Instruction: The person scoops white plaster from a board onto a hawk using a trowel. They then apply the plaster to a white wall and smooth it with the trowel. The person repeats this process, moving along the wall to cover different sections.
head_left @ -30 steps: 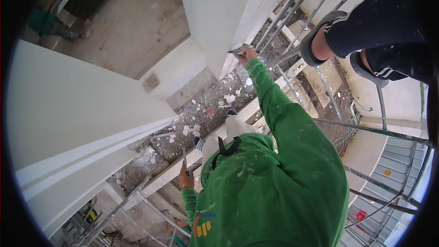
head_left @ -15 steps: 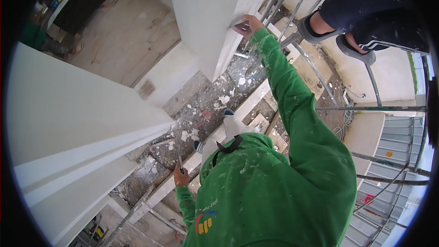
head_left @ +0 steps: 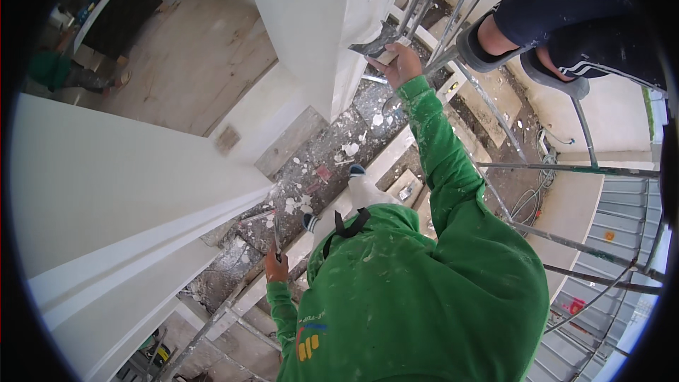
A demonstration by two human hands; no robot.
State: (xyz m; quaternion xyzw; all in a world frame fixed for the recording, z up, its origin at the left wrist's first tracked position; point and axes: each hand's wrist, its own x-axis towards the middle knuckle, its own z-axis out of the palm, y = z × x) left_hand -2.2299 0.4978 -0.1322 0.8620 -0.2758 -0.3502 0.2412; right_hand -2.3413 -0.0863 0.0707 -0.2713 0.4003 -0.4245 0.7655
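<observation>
Up and to the right, my right hand (head_left: 403,65) grips a wide putty knife (head_left: 373,47). Its broad dark blade meets the edge of the white wall corner (head_left: 353,18), and the fingers wrap the handle end. My left hand (head_left: 276,267) hangs low beside my body, closed round the dark handle of a thin metal tool (head_left: 277,226) that looks like a second putty knife seen nearly edge-on. Its tip points away from me over the dirty floor. White splashes mark my green sleeve (head_left: 435,134).
Another person's legs (head_left: 566,21) stand on the scaffold pipes (head_left: 573,168) at upper right. Below me runs a pale beam (head_left: 385,166) beside debris-strewn ground (head_left: 332,148). A white ledge (head_left: 141,233) projects on the left. Someone in green (head_left: 53,71) is in the room beyond. Cables (head_left: 541,184) lie coiled at right.
My right hand has come nearer and slightly right, and the putty knife has turned so its broad dark face shows. My left hand has barely shifted. The view has moved slightly.
</observation>
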